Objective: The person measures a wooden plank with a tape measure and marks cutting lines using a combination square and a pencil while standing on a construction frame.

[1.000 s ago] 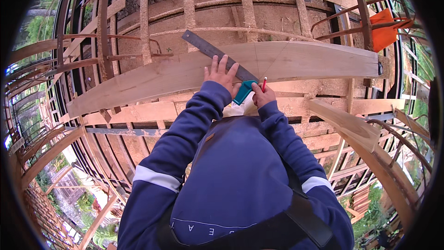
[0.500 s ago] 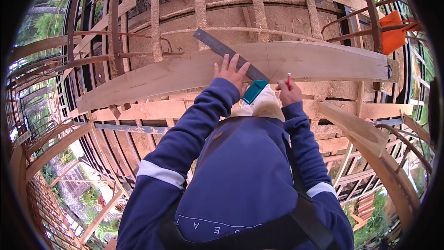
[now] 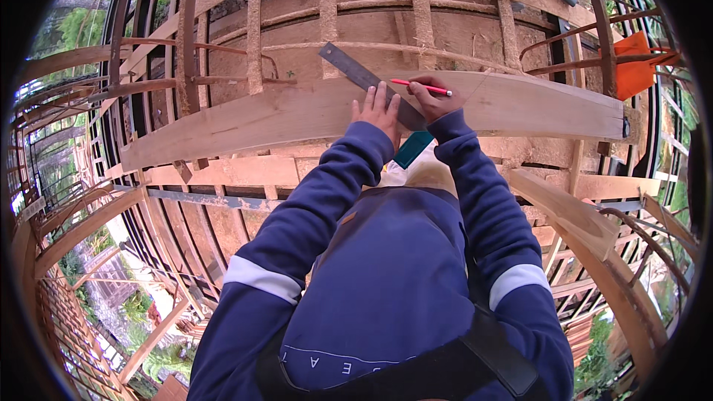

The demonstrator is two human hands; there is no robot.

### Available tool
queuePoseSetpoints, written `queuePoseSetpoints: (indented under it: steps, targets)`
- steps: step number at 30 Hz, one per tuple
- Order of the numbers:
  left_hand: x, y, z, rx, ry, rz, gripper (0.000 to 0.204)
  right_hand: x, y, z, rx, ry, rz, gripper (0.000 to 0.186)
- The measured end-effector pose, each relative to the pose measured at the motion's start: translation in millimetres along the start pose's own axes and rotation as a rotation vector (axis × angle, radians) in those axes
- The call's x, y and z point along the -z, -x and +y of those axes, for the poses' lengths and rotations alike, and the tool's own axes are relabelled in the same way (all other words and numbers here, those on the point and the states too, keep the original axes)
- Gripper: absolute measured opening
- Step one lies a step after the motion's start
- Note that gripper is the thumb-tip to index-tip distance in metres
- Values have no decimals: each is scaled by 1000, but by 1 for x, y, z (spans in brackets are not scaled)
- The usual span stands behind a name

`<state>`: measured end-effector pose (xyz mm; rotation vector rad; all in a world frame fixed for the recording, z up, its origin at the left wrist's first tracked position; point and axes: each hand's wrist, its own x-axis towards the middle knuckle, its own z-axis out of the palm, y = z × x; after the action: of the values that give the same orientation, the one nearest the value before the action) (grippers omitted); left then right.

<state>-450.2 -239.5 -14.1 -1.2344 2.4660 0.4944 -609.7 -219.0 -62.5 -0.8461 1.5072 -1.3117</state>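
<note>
A try square with a dark steel blade (image 3: 347, 65) lies slantwise over a long pale wooden board (image 3: 267, 115). Its teal handle (image 3: 412, 150) sits against the board's near edge. My left hand (image 3: 379, 113) rests on the blade, fingers stretched out and pressing it to the wood. Closed around a red pencil (image 3: 439, 90), my right hand (image 3: 441, 102) is over the board on the right side of the blade, the pencil's tip close to the blade's edge. Part of the blade is hidden under my left fingers, and the lower end by my right hand. A faint line crosses the board further right.
Wooden slats (image 3: 328, 7) and rusty bars stand beyond the board, over dusty ground. An orange piece (image 3: 633, 67) hangs at the far right. A thick timber (image 3: 568, 208) lies at the near right, and another curved beam (image 3: 89, 226) at the left.
My right hand has moved up and left from beside the board's near edge onto the board, bringing the pencil to the blade. My left hand still holds down the square.
</note>
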Motion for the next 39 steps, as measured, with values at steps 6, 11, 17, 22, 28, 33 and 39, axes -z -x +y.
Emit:
queuePoseSetpoints:
  steps: [6, 11, 17, 22, 28, 33, 39]
  targets:
    - [3, -4, 1, 43, -14, -56, 59, -21, -11, -7, 8, 98, -58, 19]
    - [12, -10, 4, 78, -66, -135, 53, -25, -16, -10, 57, 185, -37, 22]
    - [16, -15, 2, 80, -54, -178, 51, -27, -22, -5, 39, 184, -50, 23]
    - [12, -14, 0, 74, -54, -165, 50, -28, -22, -7, 15, 206, -85, 20]
    - [12, -16, 0, 71, -83, -195, 55, -26, -30, 0, 3, 176, -128, 22]
    - [11, -15, -1, 67, -65, -208, 64, -23, -34, 4, 42, 196, -131, 20]
    - [2, -14, -4, 83, -40, -144, 47, -19, -38, -6, 40, 263, -168, 21]
